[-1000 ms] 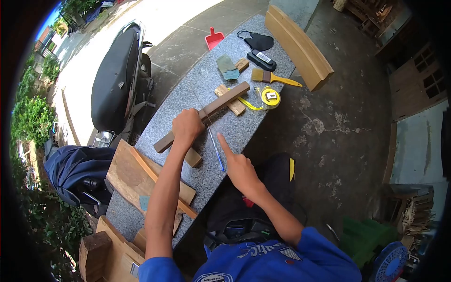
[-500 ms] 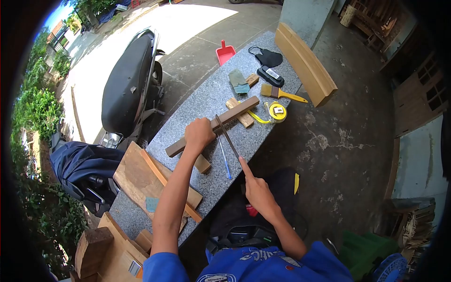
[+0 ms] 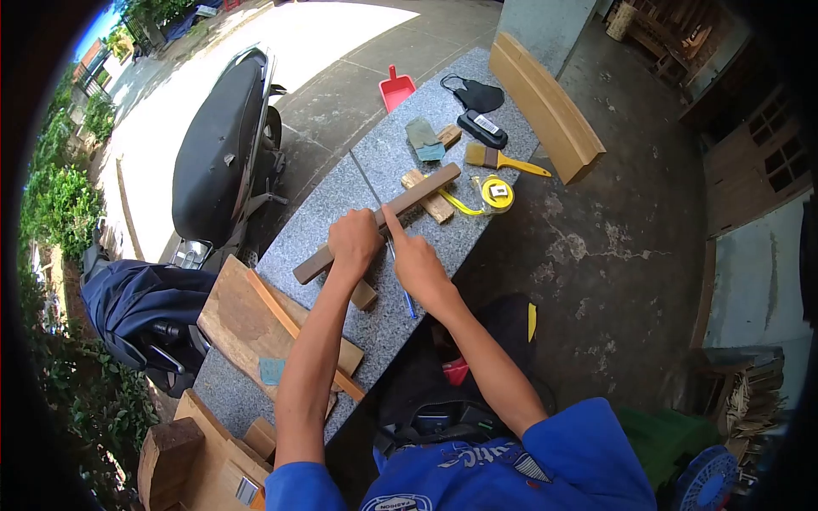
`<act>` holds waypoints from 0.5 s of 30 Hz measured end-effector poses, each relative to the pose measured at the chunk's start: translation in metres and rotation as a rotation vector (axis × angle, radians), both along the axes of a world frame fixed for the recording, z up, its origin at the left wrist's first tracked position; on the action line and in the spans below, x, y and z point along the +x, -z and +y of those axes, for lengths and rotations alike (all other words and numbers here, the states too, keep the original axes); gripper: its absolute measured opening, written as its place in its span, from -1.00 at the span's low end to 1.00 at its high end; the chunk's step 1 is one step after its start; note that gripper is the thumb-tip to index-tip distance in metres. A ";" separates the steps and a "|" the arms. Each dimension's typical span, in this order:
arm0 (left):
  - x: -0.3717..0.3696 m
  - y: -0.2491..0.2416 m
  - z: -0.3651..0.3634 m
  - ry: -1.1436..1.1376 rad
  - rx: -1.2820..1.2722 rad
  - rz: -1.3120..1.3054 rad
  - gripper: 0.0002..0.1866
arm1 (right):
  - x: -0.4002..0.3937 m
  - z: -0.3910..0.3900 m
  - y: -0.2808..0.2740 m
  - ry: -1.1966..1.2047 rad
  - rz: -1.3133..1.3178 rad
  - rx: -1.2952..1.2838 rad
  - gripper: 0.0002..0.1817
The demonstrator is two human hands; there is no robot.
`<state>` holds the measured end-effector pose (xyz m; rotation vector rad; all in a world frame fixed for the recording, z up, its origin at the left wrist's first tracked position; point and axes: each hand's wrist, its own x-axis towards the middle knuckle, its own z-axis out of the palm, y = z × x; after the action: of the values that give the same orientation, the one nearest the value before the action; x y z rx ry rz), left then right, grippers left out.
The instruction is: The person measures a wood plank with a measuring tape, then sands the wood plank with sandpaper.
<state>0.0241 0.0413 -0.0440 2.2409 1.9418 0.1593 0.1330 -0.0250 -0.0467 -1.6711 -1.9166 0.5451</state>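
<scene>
My left hand (image 3: pixel 354 243) is closed over a brown wooden bar (image 3: pixel 422 189), pressing it down. The bar lies across two small wood blocks, one lighter block (image 3: pixel 440 209) under its far part and another block (image 3: pixel 365 296) near my left wrist. In my right hand (image 3: pixel 419 268) is a long thin metal file (image 3: pixel 366 177), index finger stretched along it. The file crosses the bar just beside my left hand, its tip pointing away over the stone tabletop (image 3: pixel 315 200). A blue pen (image 3: pixel 411 305) lies partly hidden beneath my right hand.
Further along stand a tape measure (image 3: pixel 496 193), a yellow brush (image 3: pixel 507 160), a black sanding-block-like object (image 3: pixel 482 129), a black mask (image 3: pixel 474 92) and sandpaper (image 3: pixel 423 139). A long wooden piece (image 3: pixel 545 106) leans at the table's edge. Boards (image 3: pixel 256 319) lie nearer; a motorbike (image 3: pixel 223 149) stands left.
My right hand has pushed the file forward across the bar, so it is now close to my left hand and the tip reaches farther beyond. My left hand stays on the bar.
</scene>
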 end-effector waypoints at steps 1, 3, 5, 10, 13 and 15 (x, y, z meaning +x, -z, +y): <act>0.001 0.000 -0.002 0.009 0.002 0.004 -0.82 | 0.002 -0.010 -0.007 0.013 -0.008 -0.075 -0.24; 0.001 -0.002 -0.002 0.010 0.017 0.017 -0.83 | 0.010 -0.049 -0.026 0.023 -0.022 -0.213 -0.24; -0.002 0.004 -0.002 0.026 0.037 0.029 -0.85 | 0.024 -0.096 -0.034 0.036 -0.053 -0.323 -0.22; -0.001 0.006 -0.004 0.041 0.079 0.012 -0.86 | 0.008 -0.045 -0.036 0.003 -0.080 -0.262 -0.23; -0.001 0.008 -0.001 -0.004 0.066 -0.043 -0.86 | -0.006 0.006 -0.016 0.001 -0.045 -0.145 -0.26; 0.002 0.005 -0.003 0.001 0.073 -0.004 -0.90 | -0.003 -0.002 -0.014 0.006 -0.022 -0.108 -0.27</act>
<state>0.0262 0.0378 -0.0486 2.2851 1.9633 0.2380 0.1298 -0.0273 -0.0323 -1.7560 -1.9278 0.6405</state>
